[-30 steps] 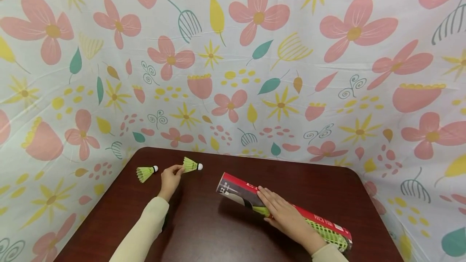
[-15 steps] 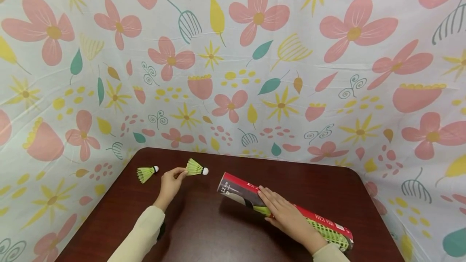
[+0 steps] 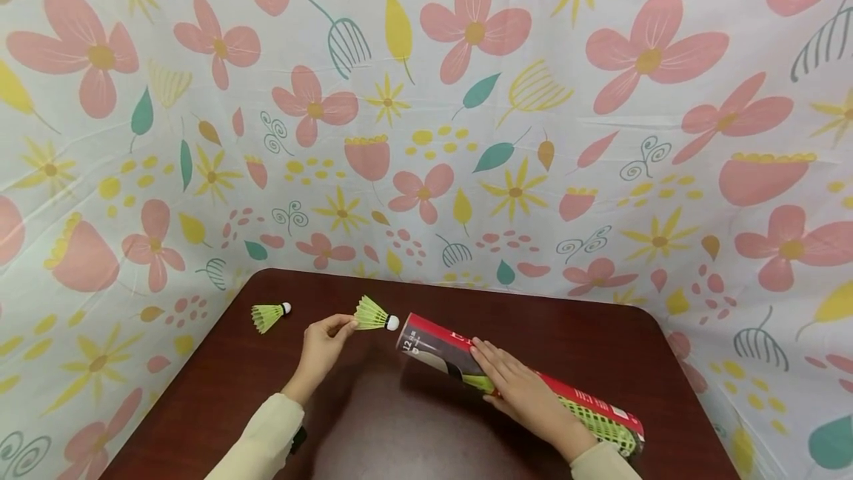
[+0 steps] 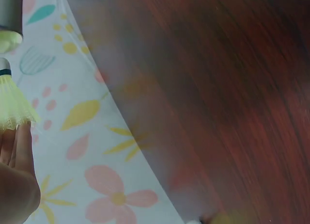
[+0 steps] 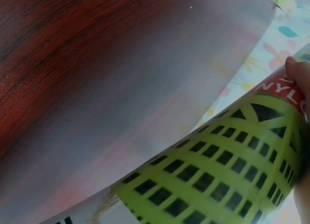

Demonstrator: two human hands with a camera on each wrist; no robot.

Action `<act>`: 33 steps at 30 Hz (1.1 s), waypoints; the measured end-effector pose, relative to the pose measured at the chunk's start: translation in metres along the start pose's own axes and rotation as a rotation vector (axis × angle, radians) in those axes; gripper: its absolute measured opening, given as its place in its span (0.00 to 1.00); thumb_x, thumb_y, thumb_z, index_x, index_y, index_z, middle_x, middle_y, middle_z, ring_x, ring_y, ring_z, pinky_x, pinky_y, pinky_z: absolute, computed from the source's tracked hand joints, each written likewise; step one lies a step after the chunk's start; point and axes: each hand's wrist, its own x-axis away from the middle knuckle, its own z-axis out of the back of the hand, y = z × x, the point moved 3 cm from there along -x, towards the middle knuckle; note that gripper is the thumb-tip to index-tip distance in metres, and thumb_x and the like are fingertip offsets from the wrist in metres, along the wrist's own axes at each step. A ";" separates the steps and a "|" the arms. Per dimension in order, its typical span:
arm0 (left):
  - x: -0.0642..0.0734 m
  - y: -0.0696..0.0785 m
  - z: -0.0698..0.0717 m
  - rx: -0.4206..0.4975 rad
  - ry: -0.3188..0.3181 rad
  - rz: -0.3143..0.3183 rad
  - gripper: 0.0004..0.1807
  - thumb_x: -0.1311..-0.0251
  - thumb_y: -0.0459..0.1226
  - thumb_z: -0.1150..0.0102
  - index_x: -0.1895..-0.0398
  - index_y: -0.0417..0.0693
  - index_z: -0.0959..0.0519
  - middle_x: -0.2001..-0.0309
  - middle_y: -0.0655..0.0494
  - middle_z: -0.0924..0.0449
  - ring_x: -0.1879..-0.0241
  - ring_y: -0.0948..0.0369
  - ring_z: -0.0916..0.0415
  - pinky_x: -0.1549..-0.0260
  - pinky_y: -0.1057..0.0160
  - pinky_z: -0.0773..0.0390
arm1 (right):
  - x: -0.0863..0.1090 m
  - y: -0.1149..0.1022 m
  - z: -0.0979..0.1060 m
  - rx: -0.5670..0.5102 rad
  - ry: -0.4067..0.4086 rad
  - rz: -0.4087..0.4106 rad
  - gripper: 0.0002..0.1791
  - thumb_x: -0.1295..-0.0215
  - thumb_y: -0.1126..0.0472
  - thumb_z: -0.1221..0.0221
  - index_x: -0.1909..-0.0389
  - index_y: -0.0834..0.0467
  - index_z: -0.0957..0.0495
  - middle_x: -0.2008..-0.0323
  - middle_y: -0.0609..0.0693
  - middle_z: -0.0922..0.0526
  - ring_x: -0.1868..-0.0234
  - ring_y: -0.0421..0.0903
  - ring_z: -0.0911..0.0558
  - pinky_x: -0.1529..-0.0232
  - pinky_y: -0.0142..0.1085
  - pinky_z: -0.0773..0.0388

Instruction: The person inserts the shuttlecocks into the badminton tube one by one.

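Note:
My left hand (image 3: 321, 352) pinches the feather end of a yellow shuttlecock (image 3: 372, 315) between thumb and fingers. Its white cork points right, just short of the left end of a red and grey shuttlecock tube (image 3: 436, 345). My right hand (image 3: 526, 395) grips the tube around its middle, and the tube slants with its left end raised. In the left wrist view the shuttlecock (image 4: 15, 100) sits a small gap from the tube's mouth (image 4: 10, 40), where something pale yellow shows. The right wrist view shows the tube's green mesh print (image 5: 218, 161) and my thumb (image 5: 291, 66) on it.
A second yellow shuttlecock (image 3: 268, 317) lies on its side at the far left of the dark brown table (image 3: 393, 435). A flower-printed white cloth (image 3: 426, 132) hangs behind the table and along its sides.
My left hand has carried the shuttlecock rightward and slightly nearer to me, up to the tube's left end. The right hand and the tube have hardly moved.

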 end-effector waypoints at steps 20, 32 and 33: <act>0.016 0.017 -0.037 0.123 -0.131 -0.022 0.02 0.46 0.33 0.32 0.69 0.46 0.14 0.70 0.54 0.14 0.69 0.65 0.18 0.70 0.68 0.20 | -0.004 -0.004 0.001 -0.004 -0.034 -0.031 0.51 0.41 0.47 0.35 0.24 0.54 0.54 0.24 0.49 0.51 0.27 0.45 0.44 0.30 0.25 0.65; 0.022 0.051 -0.029 0.237 -0.177 0.015 0.04 0.40 0.26 0.39 0.65 0.31 0.19 0.67 0.41 0.16 0.66 0.58 0.17 0.64 0.63 0.18 | -0.003 -0.004 0.000 0.001 -0.043 -0.043 0.47 0.37 0.37 0.48 0.23 0.53 0.55 0.24 0.46 0.52 0.27 0.44 0.45 0.31 0.24 0.67; 0.021 0.051 -0.029 0.244 -0.174 0.015 0.04 0.40 0.26 0.39 0.65 0.30 0.19 0.67 0.40 0.16 0.66 0.58 0.17 0.64 0.63 0.18 | -0.003 -0.004 0.000 0.007 -0.038 -0.039 0.48 0.37 0.38 0.45 0.23 0.53 0.54 0.24 0.47 0.52 0.27 0.44 0.44 0.31 0.24 0.66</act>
